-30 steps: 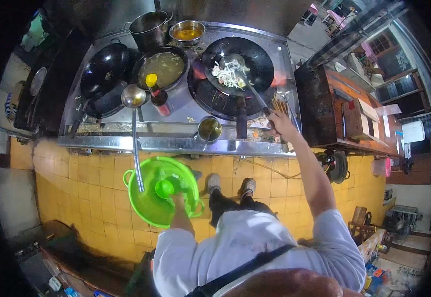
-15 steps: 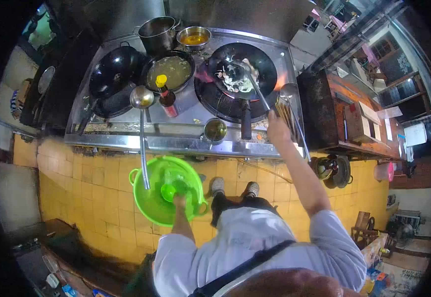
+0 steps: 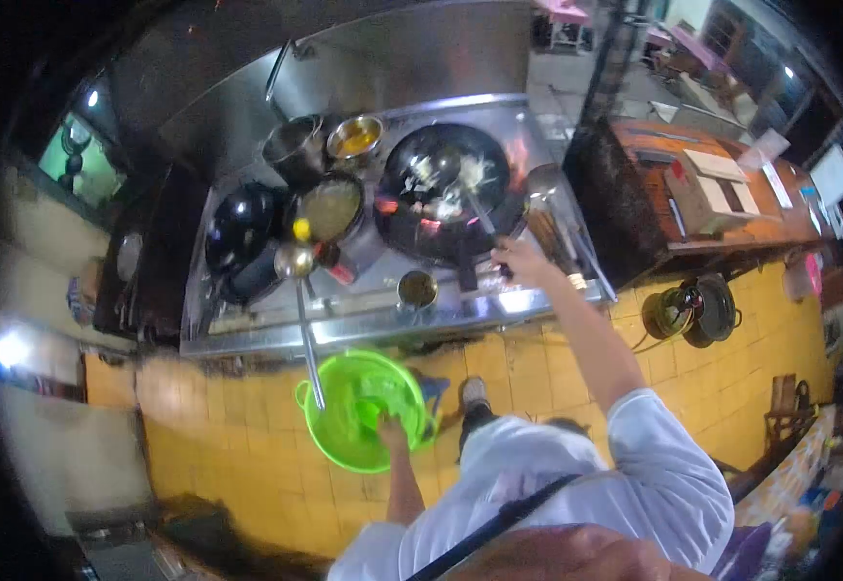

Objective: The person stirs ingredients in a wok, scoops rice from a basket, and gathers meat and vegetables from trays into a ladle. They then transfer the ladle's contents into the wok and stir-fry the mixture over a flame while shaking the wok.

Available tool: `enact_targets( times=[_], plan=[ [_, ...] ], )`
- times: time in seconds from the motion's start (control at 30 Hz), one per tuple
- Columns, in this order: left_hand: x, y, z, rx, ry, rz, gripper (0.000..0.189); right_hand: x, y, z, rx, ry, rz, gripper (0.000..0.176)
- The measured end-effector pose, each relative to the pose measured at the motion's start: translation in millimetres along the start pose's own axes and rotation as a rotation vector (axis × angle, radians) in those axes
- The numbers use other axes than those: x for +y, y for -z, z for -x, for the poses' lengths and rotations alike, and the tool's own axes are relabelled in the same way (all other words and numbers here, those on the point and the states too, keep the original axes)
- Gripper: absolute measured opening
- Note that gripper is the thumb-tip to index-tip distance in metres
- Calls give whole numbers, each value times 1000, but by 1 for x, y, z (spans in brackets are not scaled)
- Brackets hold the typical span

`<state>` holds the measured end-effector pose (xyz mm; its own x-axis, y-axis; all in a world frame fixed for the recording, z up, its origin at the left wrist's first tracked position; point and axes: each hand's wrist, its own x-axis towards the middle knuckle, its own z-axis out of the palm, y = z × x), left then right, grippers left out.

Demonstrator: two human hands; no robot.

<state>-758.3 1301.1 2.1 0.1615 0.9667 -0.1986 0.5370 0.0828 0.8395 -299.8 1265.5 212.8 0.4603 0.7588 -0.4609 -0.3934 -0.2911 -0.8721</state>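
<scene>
My right hand [image 3: 523,261] is closed around the handle of a ladle [image 3: 481,211], whose bowl rests among pale food pieces [image 3: 479,174] in a black wok [image 3: 404,163] on the stove. The wok's own handle points down toward me, just left of that hand. Lower left, my left hand [image 3: 392,433] grips a green plastic scoop [image 3: 368,412] inside a bright green basin [image 3: 329,447] with side handles. Blur hides how the fingers sit on the scoop.
Another ladle [image 3: 305,320] juts over the stove's front edge beside a sauce bottle [image 3: 334,263]. A second black wok [image 3: 237,228], a pan of liquid [image 3: 329,208], a tall pot [image 3: 291,150] and a steel bowl [image 3: 354,137] crowd the stove. A wooden table [image 3: 644,194] stands right.
My view has turned and shifted, so the stove sits tilted and lower. The wok's food appears stirred differently under the ladle. Both hands keep their holds.
</scene>
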Motion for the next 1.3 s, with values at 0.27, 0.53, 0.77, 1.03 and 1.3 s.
enact_targets(
  times=[0.27,0.53,0.77,1.03,1.3],
  plan=[
    [112,-44,109,-157,-433,31,42,107,106,156,67,345,124,36],
    [222,-221,290,-1128,-1160,-195,40,232,196,411,425,-62,-264,81],
    [315,-310,487,-1844,-1778,-481,46,303,267,575,1004,180,-747,58],
    [301,-390,667,-2513,-1343,-211,49,336,279,775,2232,164,-507,65],
    [259,-458,864,-2696,-374,-398,39,428,343,988,2477,-635,-831,60]
  ],
)
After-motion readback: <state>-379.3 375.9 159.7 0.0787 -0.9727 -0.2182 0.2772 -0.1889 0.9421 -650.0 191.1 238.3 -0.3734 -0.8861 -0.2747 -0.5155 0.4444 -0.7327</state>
